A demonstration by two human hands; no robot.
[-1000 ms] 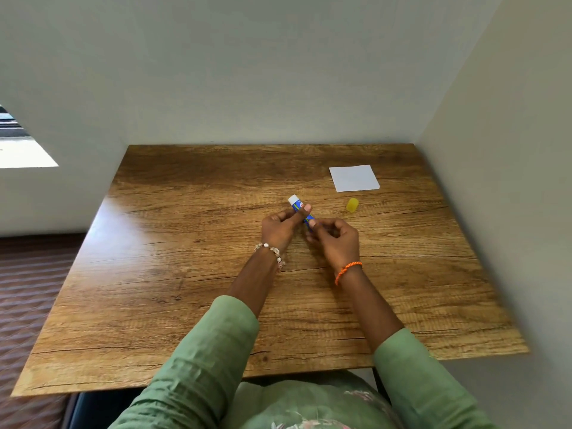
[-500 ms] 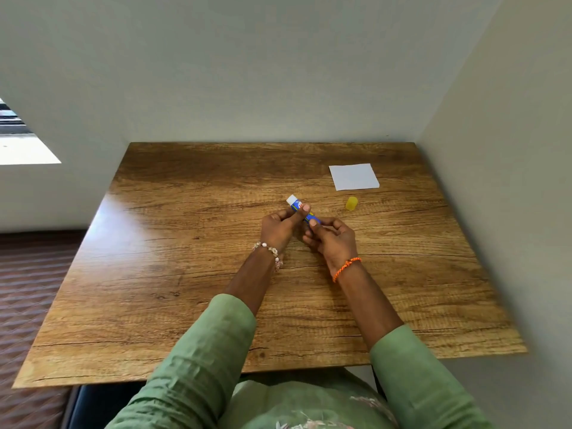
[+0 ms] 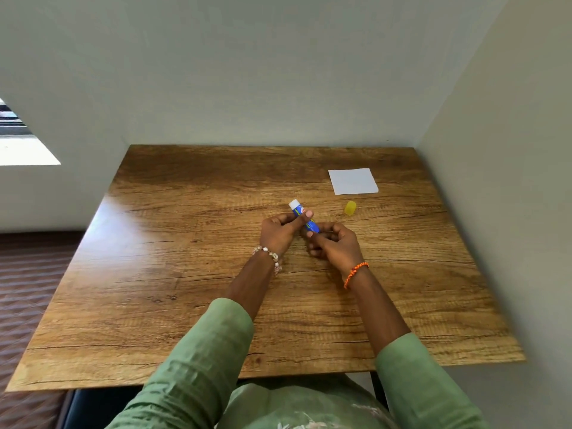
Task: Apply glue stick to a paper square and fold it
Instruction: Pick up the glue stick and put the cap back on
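Observation:
A blue glue stick (image 3: 299, 210) with its white tip bare points up and to the left over the middle of the wooden table (image 3: 192, 274). My left hand (image 3: 280, 232) grips its upper barrel, thumb across it. My right hand (image 3: 335, 244) pinches the stick's lower end. The stick's yellow cap (image 3: 350, 208) lies on the table to the right of my hands. A white paper square (image 3: 353, 181) lies flat beyond the cap, at the far right of the table.
Pale walls close in behind the table and along its right side. The table's left edge drops to a patterned floor (image 3: 28, 289). My green sleeves (image 3: 198, 366) reach over the near edge.
Both hands have stayed on the glue stick with only small finger shifts at its base. The paper and cap have not moved.

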